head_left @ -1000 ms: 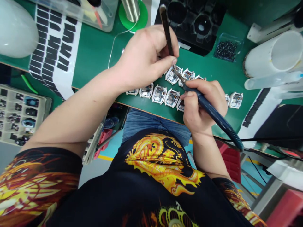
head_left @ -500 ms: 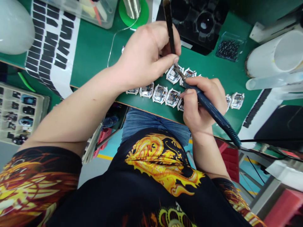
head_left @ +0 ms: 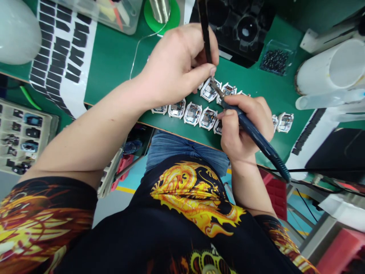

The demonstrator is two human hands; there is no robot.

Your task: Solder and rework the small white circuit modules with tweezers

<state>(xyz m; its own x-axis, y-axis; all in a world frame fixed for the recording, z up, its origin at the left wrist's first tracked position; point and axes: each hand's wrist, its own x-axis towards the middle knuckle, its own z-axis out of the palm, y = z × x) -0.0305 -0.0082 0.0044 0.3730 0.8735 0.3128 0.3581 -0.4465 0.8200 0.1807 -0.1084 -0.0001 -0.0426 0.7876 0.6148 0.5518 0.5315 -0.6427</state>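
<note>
My right hand (head_left: 246, 127) is closed around the blue handle of a soldering iron (head_left: 259, 142). Its metal tip rests at the upper edge of an opened white watch case (head_left: 210, 90) with a circuit board inside. Above that same case, my left hand (head_left: 178, 62) pinches a long dark tool, apparently tweezers (head_left: 204, 32), held nearly upright. The tweezers' points are hidden by my thumb and fingers. More open watch cases (head_left: 192, 114) stand in two rows on the green work mat (head_left: 114, 61), some partly covered by my hands.
A solder wire spool (head_left: 160, 13) stands behind my left hand, its wire trailing over the mat. A black tray (head_left: 239, 30) and a small clear box of dark parts (head_left: 276, 61) lie at the back. A white cylinder (head_left: 330, 66) stands right; sheets of black pieces (head_left: 61, 49) lie left.
Both hands stay nearly still, with the iron's tip at the same watch case. The tweezers' upper end has shifted very slightly; the view has moved a little.
</note>
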